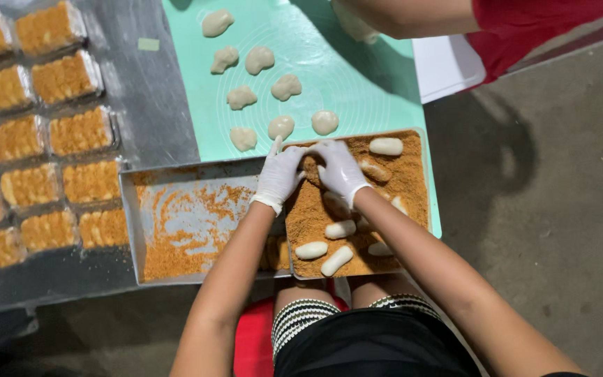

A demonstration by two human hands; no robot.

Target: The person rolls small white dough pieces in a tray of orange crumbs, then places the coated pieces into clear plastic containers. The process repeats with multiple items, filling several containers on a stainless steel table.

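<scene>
Risk first: the dough piece [310,167] sits between both gloved hands over the crumb tray [413,183], and it's soft, so squeezing too hard prob. flattens or tears it, and crumbs won't coat evenly. Hands work close to the tray's far-left corner; a sloppy press could push crumbs over the rim onto the green mat [357,77]. Other white dough pieces lie near in the same tray, e.g. one at the far edge [386,146] and a few near edge [336,260]; a wrist drag could squash them.

Left hand [278,174]: fingers curled around the crumb-covered piece from the left, one finger sticking up toward the mat. Right hand [340,169]: fingers bent over it from the right, pressing down. Piece is mostly hidden betw. the fingertips, only a brown crumbed bit shows, touching both gloves. Can't tell how tight the grip is.

Left of the tray: a second metal tray [130,230] w/ scattered crumbs. Far: uncoated dough lumps [281,126] on the mat.
</scene>
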